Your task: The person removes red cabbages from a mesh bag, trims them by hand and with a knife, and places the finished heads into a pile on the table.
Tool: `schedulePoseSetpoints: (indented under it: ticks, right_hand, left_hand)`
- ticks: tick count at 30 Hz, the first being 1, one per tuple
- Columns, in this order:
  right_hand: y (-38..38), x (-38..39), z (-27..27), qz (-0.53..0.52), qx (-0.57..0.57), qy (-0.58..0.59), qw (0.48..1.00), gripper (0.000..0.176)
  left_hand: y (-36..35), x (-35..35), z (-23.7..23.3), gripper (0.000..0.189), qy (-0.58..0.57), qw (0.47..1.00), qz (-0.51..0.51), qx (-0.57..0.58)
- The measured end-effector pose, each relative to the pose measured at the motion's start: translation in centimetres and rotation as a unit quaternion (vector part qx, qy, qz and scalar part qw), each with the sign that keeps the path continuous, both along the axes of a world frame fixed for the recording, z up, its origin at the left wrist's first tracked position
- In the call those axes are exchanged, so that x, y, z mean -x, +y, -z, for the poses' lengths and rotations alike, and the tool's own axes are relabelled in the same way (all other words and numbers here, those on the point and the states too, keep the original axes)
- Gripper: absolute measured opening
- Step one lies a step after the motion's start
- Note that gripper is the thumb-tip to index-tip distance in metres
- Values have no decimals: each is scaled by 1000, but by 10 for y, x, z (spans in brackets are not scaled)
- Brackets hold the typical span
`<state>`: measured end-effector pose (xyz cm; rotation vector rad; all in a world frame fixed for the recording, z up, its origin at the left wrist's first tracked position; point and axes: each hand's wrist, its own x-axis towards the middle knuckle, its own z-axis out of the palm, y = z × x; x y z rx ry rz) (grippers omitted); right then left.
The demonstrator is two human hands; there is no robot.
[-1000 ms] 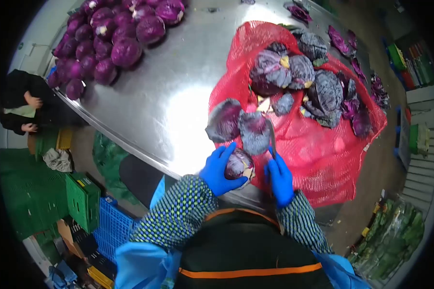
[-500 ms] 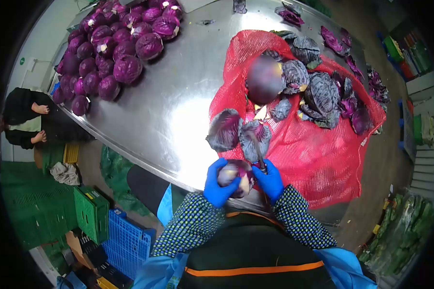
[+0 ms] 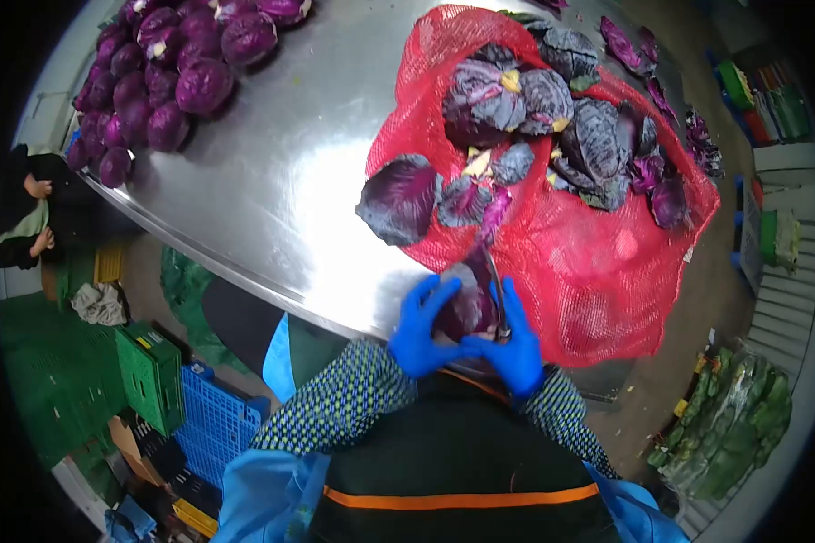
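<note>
A small red cabbage (image 3: 466, 310) sits in my left hand (image 3: 420, 328), whose blue-gloved fingers curl round its left side. My right hand (image 3: 516, 349), also gloved, grips a knife (image 3: 497, 288) with the blade pointing away from me along the cabbage's right side. The right thumb presses at the cabbage's near end. A purple leaf (image 3: 494, 215) stands out just beyond the cabbage's far end. Past it, a large loose leaf (image 3: 400, 201) and a smaller leaf (image 3: 464, 202) lie at the edge of a red mesh bag (image 3: 598, 290).
Several untrimmed cabbages (image 3: 489, 100) rest on the bag. Purple cabbages (image 3: 204, 86) are heaped at the steel table's (image 3: 281, 181) far left. Leaf scraps (image 3: 627, 50) lie along the right. Left of the table are a person (image 3: 38, 213), a green crate (image 3: 149, 380) and a blue crate (image 3: 213, 425).
My view has shifted, so the table sits higher in it. The cabbage has turned in my left hand, the right hand has closed in beside it, and a purple leaf now stands out beyond it.
</note>
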<state>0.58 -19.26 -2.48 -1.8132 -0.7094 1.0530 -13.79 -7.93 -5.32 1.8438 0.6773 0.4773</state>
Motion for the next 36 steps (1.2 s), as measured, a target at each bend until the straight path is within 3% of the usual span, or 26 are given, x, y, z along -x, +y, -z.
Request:
schedulePoseSetpoints:
  ticks: [2,3,4,5,6,8,10,11,12,13,14,16,17,18,19,20,21,22,25,26,27,28,30,36]
  right_hand:
    - [16,-30,-5,72,-24,184,980,53]
    - [15,-44,8,63,-14,199,978,46]
    - [23,-55,11,49,-7,209,977,39]
    - [26,-61,7,73,115,192,972,38]
    - [33,-57,2,112,119,184,969,45]
    - [34,-30,0,109,-61,128,984,53]
    - [29,-16,6,-39,-59,-105,992,57]
    - [25,-12,8,-7,-51,-37,998,57]
    - [27,-12,8,27,-48,28,998,56]
    - [30,-12,-2,43,-60,72,995,56]
    - [29,-13,-3,45,-65,73,994,56]
    - [31,-15,-3,76,-66,134,986,58]
    - [34,-16,-5,91,-42,141,985,50]
    - [36,-20,-3,93,-35,143,985,50]
    - [38,-28,1,47,-33,97,994,41]
    - [42,-39,7,-6,-35,49,998,33]
    - [49,-55,21,52,27,55,997,24]
    - [63,-69,16,115,82,73,987,26]
    - [64,-86,18,203,39,86,975,25]
    - [51,-81,20,198,-34,-104,974,26]
    - [36,-73,21,181,-101,-289,935,28]
    - [23,-65,8,183,-93,-290,935,28]
    - [7,-54,-21,-37,-78,-289,953,35]
    - [11,-51,-26,-152,7,-297,943,42]
  left_hand:
    - [2,-17,11,71,-41,974,-119,190]
    - [17,-21,-6,58,9,989,-113,93]
    - [28,-22,-7,54,12,989,-106,106]
    - [36,-24,-9,46,16,993,-97,63]
    - [42,-26,-10,39,20,995,-94,21]
    - [50,-31,-19,32,55,994,-95,-26]
    - [51,-30,-27,26,115,988,-89,-53]
    - [56,-32,-29,23,137,972,-149,123]
    - [58,-31,-30,22,152,922,-206,289]
    - [64,-13,31,24,78,947,-261,169]
    - [80,3,40,29,169,899,-239,325]
    - [74,7,26,34,159,928,-277,192]
    - [74,9,17,49,105,966,-214,-101]
    - [81,-2,-24,57,35,986,-41,-155]
    - [81,-14,-52,66,-37,971,128,-197]
    - [68,-14,-43,82,11,970,196,-142]
    - [60,-17,-33,83,49,966,196,-163]
    - [58,-21,-24,84,86,957,201,-190]
    - [50,-34,-23,91,87,983,119,-111]
    - [44,-36,-23,93,102,988,71,-88]
    - [40,-37,-19,94,87,994,35,-56]
    - [38,-39,-14,95,72,997,-1,-27]
    - [44,-40,-10,98,70,998,0,-6]
    - [52,-46,-18,96,79,997,15,4]
